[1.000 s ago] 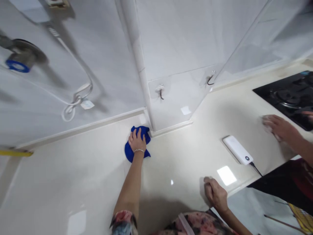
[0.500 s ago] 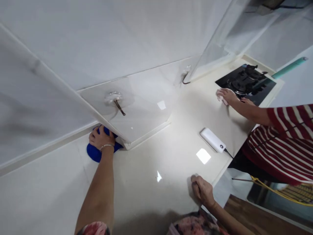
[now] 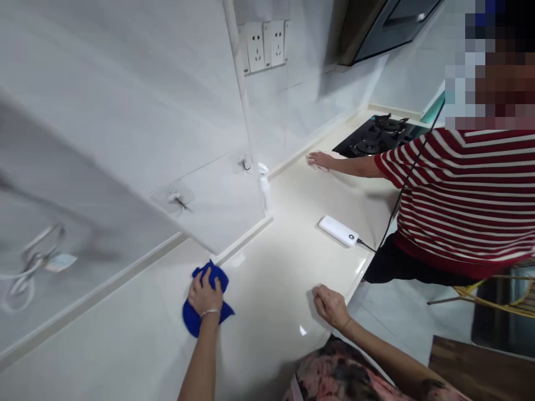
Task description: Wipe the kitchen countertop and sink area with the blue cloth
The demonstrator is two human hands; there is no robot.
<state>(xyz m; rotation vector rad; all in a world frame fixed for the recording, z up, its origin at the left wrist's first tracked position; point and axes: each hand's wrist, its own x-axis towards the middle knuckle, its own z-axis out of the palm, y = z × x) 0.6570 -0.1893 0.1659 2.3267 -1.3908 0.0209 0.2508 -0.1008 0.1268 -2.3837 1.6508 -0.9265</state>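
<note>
A person's left hand [image 3: 204, 295] presses a bunched blue cloth [image 3: 205, 301] against the pale, glossy counter [image 3: 271, 289] at 7 o'clock from the frame's center, the fingers spread over the folds with no pinch in evidence, a thin bracelet [image 3: 209, 313] at the wrist and the cloth lying near the raised lip along the tiled wall [image 3: 125, 111]. At 5 o'clock, the person's right hand [image 3: 331, 306] sits knuckles up and curled near the counter's front edge, touching the stone beside a white power bank [image 3: 337, 230] at 4 o'clock; whether the curled fingers hide anything cannot be told. A black cable [image 3: 365, 245] runs from the power bank over the edge. A second person in a red-and-white striped top [image 3: 463, 195] stands at the counter with a hand [image 3: 320, 161] laid flat on the surface at 2 o'clock, short of a black gas hob [image 3: 371, 139]; anything under that palm is too small to make out. A double wall socket [image 3: 265, 44] shows at 12 o'clock, with two adhesive wall hooks [image 3: 179, 199] at 9 o'clock, above and behind the cloth
</note>
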